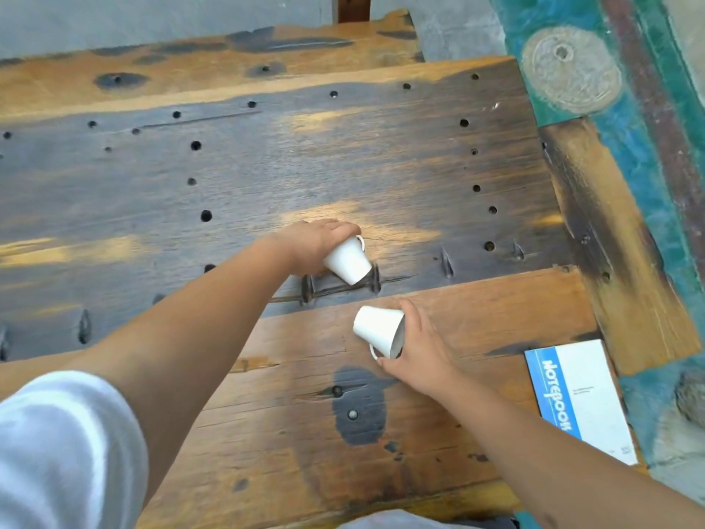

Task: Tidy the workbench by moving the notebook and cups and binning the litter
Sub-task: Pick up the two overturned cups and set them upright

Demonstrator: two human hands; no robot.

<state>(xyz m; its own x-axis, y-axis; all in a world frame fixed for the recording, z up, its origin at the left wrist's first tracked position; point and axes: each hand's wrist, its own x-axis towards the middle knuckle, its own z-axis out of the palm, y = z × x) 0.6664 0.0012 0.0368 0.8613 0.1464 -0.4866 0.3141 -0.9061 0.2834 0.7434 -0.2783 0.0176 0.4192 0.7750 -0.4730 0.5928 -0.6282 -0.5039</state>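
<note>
Two white handled cups are in my hands above the wooden workbench (pixel 267 166). My left hand (pixel 313 242) grips one white cup (pixel 349 263) from above, tilted with its base toward me and its handle at the top right. My right hand (pixel 416 345) holds the second white cup (pixel 379 328) on its side, mouth toward my palm, base pointing left, handle underneath. A blue and white notebook (pixel 583 399) lies flat at the bench's right edge, to the right of my right forearm. No litter shows in this view.
The bench top has many round holes and several metal staples (pixel 375 278) near the cups. Beyond the right edge lies a teal painted floor (pixel 648 208) with a round drain cover (pixel 570 68). A grey wall (pixel 152 17) runs behind the bench.
</note>
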